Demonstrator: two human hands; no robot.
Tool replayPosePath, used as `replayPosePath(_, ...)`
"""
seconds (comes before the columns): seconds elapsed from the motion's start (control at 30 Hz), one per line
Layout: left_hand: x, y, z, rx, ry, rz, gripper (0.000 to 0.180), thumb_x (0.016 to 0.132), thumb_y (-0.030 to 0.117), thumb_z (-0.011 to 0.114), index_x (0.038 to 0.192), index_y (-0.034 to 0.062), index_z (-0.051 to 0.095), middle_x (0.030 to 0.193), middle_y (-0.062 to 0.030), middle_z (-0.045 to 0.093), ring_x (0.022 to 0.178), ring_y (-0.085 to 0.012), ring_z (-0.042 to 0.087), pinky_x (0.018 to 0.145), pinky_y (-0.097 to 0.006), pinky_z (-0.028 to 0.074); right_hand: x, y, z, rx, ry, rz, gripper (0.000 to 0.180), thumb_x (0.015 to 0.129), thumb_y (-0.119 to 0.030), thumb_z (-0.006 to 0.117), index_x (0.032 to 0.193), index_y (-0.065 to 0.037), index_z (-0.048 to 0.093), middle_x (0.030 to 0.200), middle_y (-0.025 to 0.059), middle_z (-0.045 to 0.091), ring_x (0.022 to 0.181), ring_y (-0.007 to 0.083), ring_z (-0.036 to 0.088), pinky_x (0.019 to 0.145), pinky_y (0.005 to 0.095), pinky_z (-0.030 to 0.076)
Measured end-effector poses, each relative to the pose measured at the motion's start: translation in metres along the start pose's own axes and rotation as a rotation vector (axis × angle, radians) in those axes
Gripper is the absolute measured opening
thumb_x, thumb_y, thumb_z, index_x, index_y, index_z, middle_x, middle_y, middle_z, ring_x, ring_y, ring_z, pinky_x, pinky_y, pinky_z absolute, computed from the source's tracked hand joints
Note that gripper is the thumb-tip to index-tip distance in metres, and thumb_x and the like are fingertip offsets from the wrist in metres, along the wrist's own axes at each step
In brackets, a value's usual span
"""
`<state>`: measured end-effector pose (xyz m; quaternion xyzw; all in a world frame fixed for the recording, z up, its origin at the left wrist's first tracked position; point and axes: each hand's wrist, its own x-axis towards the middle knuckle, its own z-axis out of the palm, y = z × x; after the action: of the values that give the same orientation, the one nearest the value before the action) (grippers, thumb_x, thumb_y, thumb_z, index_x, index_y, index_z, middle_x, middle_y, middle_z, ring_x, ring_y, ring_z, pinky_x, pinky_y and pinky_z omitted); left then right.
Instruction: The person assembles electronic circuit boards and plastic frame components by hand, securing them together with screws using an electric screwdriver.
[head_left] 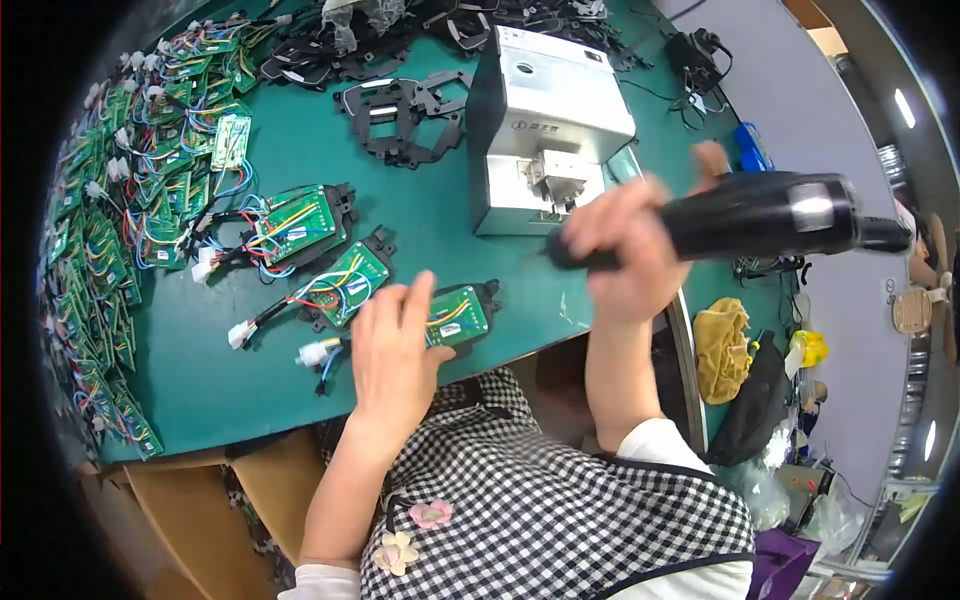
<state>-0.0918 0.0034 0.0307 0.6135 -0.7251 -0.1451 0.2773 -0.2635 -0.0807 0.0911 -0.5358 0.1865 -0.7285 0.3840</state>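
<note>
My right hand (pixel 632 240) is wrapped round a black electric screwdriver (pixel 760 215), held in the air to the right of a silver box-shaped screw feeder (pixel 560 95). Its tip points left, and both hand and tool are slightly blurred. My left hand (pixel 388 345), fingers stretched out, lies over the left part of a green circuit board (pixel 462 315) on a black plastic frame near the table's front edge. The thumb is at the board's near side. Beyond it lie two similar boards on black frames, one in the middle (pixel 352 282) and one farther (pixel 300 228), with coloured wires and white plugs.
Many loose green circuit boards (pixel 100 270) with wires are heaped along the left side of the green table (pixel 230 375). Black plastic frames (pixel 405 120) lie at the back. Beyond the table's right edge are a tan cloth (pixel 722 350) and a dark bag (pixel 752 405).
</note>
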Motion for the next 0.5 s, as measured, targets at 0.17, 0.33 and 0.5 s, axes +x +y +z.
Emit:
replayPosePath(0.17,-0.006,-0.003,-0.004,0.139,0.04,-0.046,0.051,0.048,0.015,0.081,0.09,0.0057,0.054,0.09,-0.0091,0.052,0.083,-0.0272,0.049,0.072,-0.036,0.037,0.045,0.013,-0.018,-0.365,-0.011,-0.127,0.066,0.076,0.004,0.055,0.132,-0.002,0.021,0.062,0.0063,0.054,0.052,0.0158,0.055,0.057,0.0287,0.047)
replayPosePath(0.33,-0.018,-0.004,0.004,0.092,0.086,-0.057,0.047,0.052,0.011,0.078,0.092,0.0042,0.055,0.084,-0.0097,0.054,0.081,-0.0277,0.051,0.072,-0.038,0.039,0.027,0.008,-0.007,-0.258,-0.036,0.116,0.068,0.075,0.003,0.057,0.133,-0.001,0.021,0.062,0.0068,0.053,0.052,0.0152,0.054,0.055,0.0282,0.047)
replayPosePath(0.5,-0.035,-0.011,0.017,-0.018,0.177,0.029,0.052,0.058,0.004,0.072,0.107,0.0046,0.055,0.096,-0.0121,0.057,0.102,-0.0306,0.052,0.09,-0.038,0.04,-0.025,0.004,0.029,0.096,-0.02,0.168,0.09,0.077,-0.001,0.06,0.14,-0.014,-0.003,0.062,0.0077,0.051,0.053,0.0191,0.055,0.057,0.0363,0.05)
